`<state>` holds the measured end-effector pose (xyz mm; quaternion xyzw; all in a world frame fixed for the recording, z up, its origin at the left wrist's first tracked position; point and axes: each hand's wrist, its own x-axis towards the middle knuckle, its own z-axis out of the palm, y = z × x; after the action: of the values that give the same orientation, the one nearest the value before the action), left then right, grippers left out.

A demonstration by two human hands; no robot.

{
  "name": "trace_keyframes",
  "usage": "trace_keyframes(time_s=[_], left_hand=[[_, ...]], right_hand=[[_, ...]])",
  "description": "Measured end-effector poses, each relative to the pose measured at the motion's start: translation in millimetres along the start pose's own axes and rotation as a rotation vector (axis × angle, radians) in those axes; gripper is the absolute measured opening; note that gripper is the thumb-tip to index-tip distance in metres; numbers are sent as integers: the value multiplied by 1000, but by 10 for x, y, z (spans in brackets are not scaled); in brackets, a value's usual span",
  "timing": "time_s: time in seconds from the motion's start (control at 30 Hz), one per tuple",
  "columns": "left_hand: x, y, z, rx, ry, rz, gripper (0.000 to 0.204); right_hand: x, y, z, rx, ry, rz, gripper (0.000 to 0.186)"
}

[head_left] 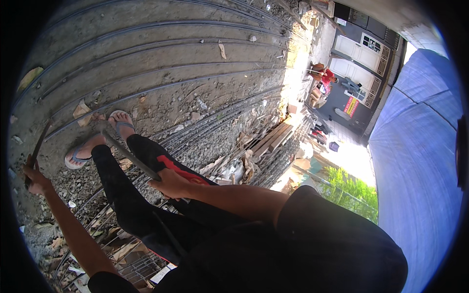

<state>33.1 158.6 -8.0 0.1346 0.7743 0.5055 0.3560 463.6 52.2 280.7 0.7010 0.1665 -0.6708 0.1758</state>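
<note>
Head | left hand (38,180) grips dark bar (40,141), partly hidden | right hand (171,184) grips grey rod (129,156)

Black shirt (317,244), red-panelled black trousers (117,190), flip-flops (76,155)

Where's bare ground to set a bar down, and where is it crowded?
Bare strips of dirt lie between the spaced rods at upper left, one holding a pale scrap. It is crowded at the rod bundle, the planks and, near the lower edge, the wire mesh.
</note>
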Motion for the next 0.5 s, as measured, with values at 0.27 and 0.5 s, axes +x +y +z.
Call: trace_keyframes(time_s=[0.27, 0.5], left_hand=[[-153, 250, 235, -28, 130, 60, 44], [-267, 443, 66, 69, 179, 16, 42]], right_hand=[[138, -59, 122, 82, 31, 130, 43], [-24, -857, 391, 9, 77, 63, 42]])
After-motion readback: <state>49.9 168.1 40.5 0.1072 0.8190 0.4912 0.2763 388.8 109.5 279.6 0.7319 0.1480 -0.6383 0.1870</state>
